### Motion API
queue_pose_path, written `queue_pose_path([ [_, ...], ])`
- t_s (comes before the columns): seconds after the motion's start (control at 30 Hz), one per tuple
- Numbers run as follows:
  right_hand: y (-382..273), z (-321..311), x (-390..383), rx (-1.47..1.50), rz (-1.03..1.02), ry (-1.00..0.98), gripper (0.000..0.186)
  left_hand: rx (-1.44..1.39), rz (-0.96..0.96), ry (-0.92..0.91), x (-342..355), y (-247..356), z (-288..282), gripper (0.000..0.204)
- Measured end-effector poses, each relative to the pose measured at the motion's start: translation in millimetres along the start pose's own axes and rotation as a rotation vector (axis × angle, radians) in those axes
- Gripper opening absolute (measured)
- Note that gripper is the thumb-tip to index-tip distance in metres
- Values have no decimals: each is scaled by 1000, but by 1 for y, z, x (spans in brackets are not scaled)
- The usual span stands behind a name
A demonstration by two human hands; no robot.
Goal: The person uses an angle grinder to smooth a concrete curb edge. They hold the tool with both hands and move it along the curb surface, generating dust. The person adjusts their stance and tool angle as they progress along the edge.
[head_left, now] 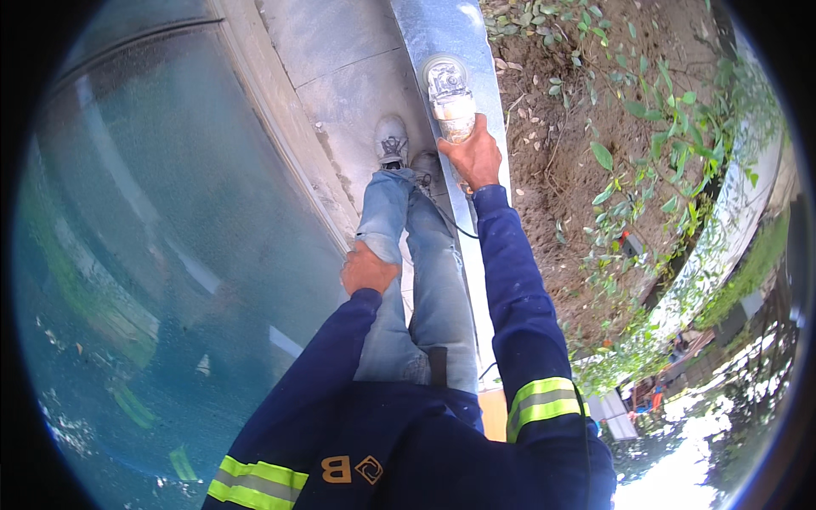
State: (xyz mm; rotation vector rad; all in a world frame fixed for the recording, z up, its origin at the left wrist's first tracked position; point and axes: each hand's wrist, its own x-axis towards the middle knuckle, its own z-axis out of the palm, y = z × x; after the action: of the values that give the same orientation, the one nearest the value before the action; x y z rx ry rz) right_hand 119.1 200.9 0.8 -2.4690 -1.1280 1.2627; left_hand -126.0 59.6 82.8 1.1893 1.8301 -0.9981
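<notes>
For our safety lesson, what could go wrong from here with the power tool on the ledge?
The power tool is gripped by the right hand alone while the left hand is at the jeans, so it might slip. A dark cord loops beside the legs and could snag.

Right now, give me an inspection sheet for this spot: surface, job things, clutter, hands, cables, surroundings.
Surface: smooth grey ledge, glossy in places.
Job's things: power tool, dusty, head down on the ledge.
Clutter: dry leaves on the soil alongside.
Hands: right hand grips the power tool; left hand rests on the left jeans leg.
Cables: dark cable crosses near the right leg; its ends aren't clear.
Surroundings: reflective panel left, leafy plants right.
</notes>
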Motion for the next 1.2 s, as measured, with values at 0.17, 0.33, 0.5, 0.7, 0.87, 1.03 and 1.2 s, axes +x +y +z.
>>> queue_pose_path([
  [0.17, -21, -3, 19, -14, -1, 11, 74, -19, -29, -49, 0, -3, -2, 84],
  [0.33, -19, -9, 25, 27, -34, 74, 77, -52, -33, -24, 3, -7, 9, 81],
  [0.5, -6, -4, 5, 48, -25, 29, 74, -75, -25, -5, -1, -6, 7, 75],
  [0.7, -33, 1, 25, -13, -49, -3, 77, -80, 10, 9, 3, -12, 9, 71],
  [0.87, -36, -7, 31, 30, -19, 83, 76, -106, 10, 30, 2, -14, 8, 69],
  [1.03, -16, -3, 17, 89, -54, 74, 73, -102, -21, 15, 4, -11, -2, 70],
  [1.2, -30, 0, 25, 12, -60, 40, 74, -90, -32, -15, 8, -14, 1, 76],
])
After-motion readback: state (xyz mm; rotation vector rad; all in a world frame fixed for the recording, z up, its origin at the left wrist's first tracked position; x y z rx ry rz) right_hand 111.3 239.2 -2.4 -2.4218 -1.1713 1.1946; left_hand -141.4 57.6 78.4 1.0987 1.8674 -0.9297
